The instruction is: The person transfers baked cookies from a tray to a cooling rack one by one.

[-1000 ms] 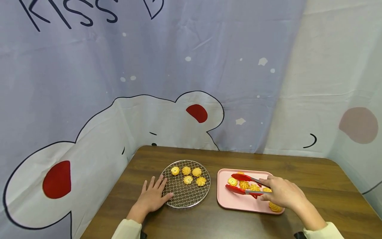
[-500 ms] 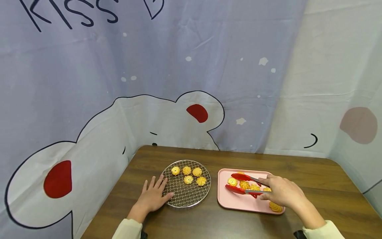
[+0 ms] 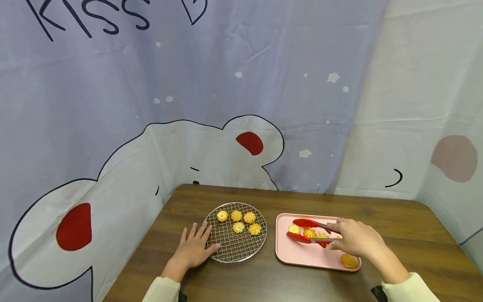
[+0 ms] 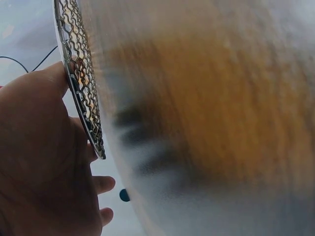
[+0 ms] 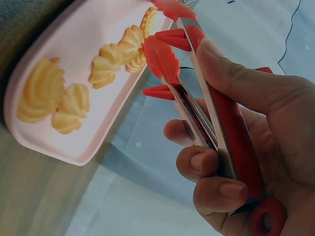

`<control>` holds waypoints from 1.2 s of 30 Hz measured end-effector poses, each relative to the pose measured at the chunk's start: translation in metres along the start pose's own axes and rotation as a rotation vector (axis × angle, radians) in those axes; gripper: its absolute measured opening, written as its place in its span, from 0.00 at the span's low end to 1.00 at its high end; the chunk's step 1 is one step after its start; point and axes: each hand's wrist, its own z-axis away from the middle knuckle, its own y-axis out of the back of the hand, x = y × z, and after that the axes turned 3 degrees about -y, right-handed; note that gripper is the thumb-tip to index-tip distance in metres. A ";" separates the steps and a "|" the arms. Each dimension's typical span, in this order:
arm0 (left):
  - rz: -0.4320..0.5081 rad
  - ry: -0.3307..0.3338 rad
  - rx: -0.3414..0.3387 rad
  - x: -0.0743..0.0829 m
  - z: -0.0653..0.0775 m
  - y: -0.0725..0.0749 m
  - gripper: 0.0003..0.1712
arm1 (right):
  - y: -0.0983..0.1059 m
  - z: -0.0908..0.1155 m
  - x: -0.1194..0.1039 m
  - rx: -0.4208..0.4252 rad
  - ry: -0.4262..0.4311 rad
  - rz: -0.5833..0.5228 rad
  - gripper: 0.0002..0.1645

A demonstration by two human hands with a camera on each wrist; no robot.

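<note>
The left hand [image 3: 195, 249] lies palm down with its fingers fanned apart and fairly straight, the tips meeting the left rim of a round silver wire-mesh rack [image 3: 231, 247] and the thumb reaching onto its near left edge. On the mesh, to the right of those fingertips and a little beyond them, sit five yellow, round, ridged piped cookies [image 3: 250, 217], three in a far row and two in a nearer row. The right hand [image 3: 356, 238] grips a pair of metal tongs with red handles and red scalloped heads [image 5: 236, 142], the thumb along one arm and the fingers curled round the other, with a red ring at the end near the palm. The tong heads stand apart, ahead and to the left of the right fingers, above a pink rectangular tray with rounded corners [image 3: 302, 256]. Between and under the heads lie more yellow ridged cookies in a row [image 3: 310, 233]; whether the heads touch any cannot be told. Just below the right fingers, in the tray's near right corner, lies a larger golden swirled cookie [image 3: 349, 261]. Beneath both hands spreads a brown wood-grain table [image 3: 234, 283], and well beyond the fingertips hangs a lavender and white cloth printed with cartoon animals [image 3: 188, 71].
</note>
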 end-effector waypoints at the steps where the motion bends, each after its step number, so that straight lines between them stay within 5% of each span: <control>1: 0.000 0.000 0.000 0.000 0.000 0.000 0.46 | 0.002 -0.001 -0.001 -0.011 0.002 0.002 0.37; 11: 0.006 -0.004 0.006 -0.001 -0.001 -0.002 0.46 | 0.010 -0.008 -0.004 -0.081 -0.023 -0.004 0.33; 24: 0.010 0.000 -0.007 -0.002 -0.001 -0.003 0.46 | -0.004 0.004 0.000 0.034 0.063 0.015 0.34; 36: 0.008 -0.014 -0.004 -0.003 0.000 -0.003 0.45 | 0.004 0.007 -0.016 0.069 0.078 0.026 0.33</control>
